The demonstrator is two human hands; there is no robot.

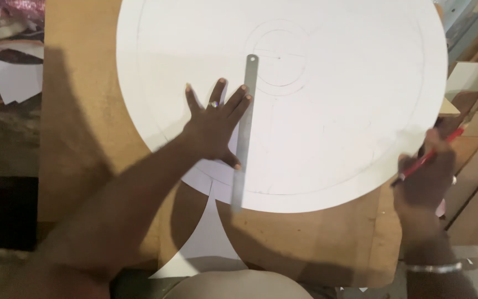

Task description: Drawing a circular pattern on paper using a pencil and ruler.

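Ruler (243, 130), a long steel strip, is lying on the white disc (327, 111), running from near the disc's centre rings (279, 58) down past the disc's lower edge onto the board (84, 138). Left hand (212, 128) is pressing flat on the disc just left of the ruler, fingers spread wide apart, thumb and fingertips touching the ruler's edge. Right hand (424, 180) is hovering off the disc's lower right edge, fingers clamped around a red pencil (430, 156) with its tip pointing toward the disc.

Judging from this, the ruler could be sliding or pivoting, since only fingertips are steadying it and its lower end is overhanging the disc with nothing pinning it; any line drawn along it would then be missing the centre. The disc could also be shifting on the board under uneven pressure.

Counting: one ruler, one disc, one pencil, one board, two hands, one ring on the left hand, one bracelet (434, 268) on the right wrist. Below the disc one curved paper offcut (208, 243) is lying; more paper scraps (9, 77) are sitting far left of the disc, number unclear
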